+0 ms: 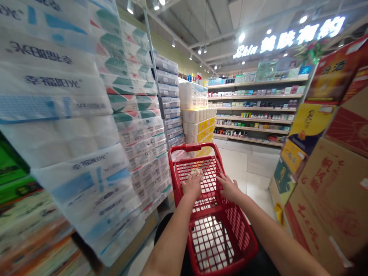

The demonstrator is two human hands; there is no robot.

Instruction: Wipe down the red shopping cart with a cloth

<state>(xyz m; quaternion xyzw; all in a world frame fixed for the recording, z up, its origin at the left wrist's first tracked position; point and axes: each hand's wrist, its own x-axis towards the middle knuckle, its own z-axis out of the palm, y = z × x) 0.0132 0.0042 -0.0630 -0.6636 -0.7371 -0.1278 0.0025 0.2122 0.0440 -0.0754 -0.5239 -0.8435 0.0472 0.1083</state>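
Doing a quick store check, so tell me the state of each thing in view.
Left hand, open, resting on the cart
Right hand, open, resting on the cart
Red shopping cart, upright, under both hands
Toilet paper packs, wrapped, stacked high
Store shelves, stocked
Skin sign, lit
Cardboard cartons, stacked, closed

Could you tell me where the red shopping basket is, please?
The red shopping basket is bottom centre in the head view, beside the stacked toilet rolls on its left.
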